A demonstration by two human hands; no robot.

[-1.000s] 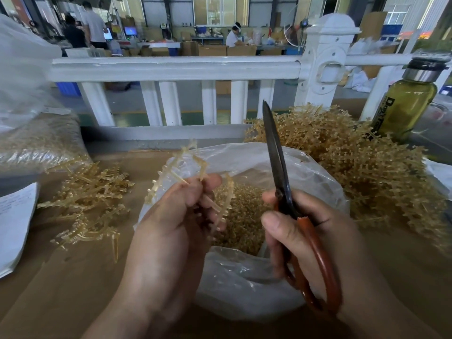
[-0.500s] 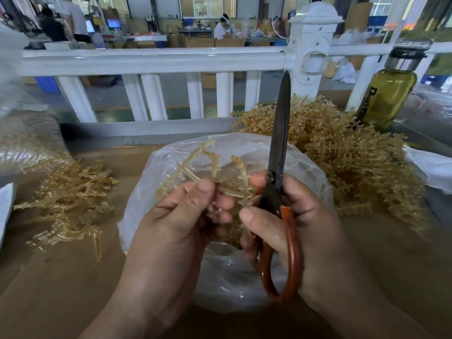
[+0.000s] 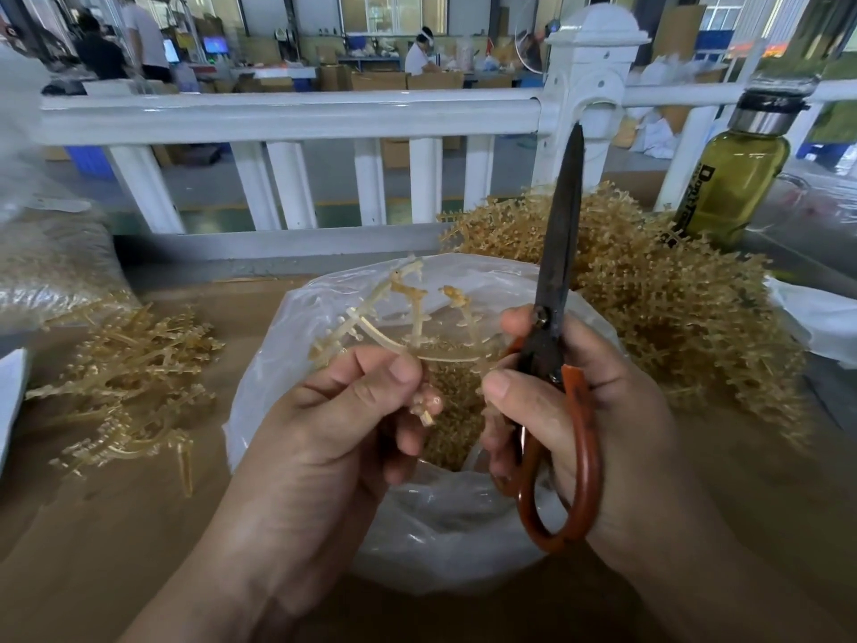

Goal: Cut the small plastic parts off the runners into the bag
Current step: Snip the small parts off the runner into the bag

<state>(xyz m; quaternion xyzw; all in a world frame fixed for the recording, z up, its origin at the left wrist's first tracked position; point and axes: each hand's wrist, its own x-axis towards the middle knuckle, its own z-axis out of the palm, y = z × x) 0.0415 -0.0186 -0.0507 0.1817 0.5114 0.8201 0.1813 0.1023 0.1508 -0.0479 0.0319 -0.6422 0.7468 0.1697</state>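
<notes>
**Amber runner (image 3: 371, 324) pinched over the open bag (image 3: 278, 364), scissors (image 3: 559, 252) upright**

Both hands are raised side by side above the clear plastic bag, which sits at the middle of the table's (image 3: 92, 559) near edge with its mouth open. The left hand (image 3: 334, 424) shows its back to the camera – thumb and curled fingers pinch the stem of one yellowish runner, whose branches fan upward and to the right over the bag's mouth. Just beside it, the right hand (image 3: 598, 410) grasps the scissors: fingers wrapped through the orange handle loops, thumb laid across the handle below the pivot, forefinger tip beside the pivot. The dark blades are closed and point straight up, a little apart from the runner's nearest branch.

Small cut parts (image 3: 452, 406) lie heaped inside the bag, below the hands. A large heap of runners (image 3: 672, 308) covers the table's far right corner – a smaller pile (image 3: 125, 378) lies toward the left edge. A green bottle (image 3: 737, 187) stands behind the large heap, before a white railing (image 3: 287, 118).
</notes>
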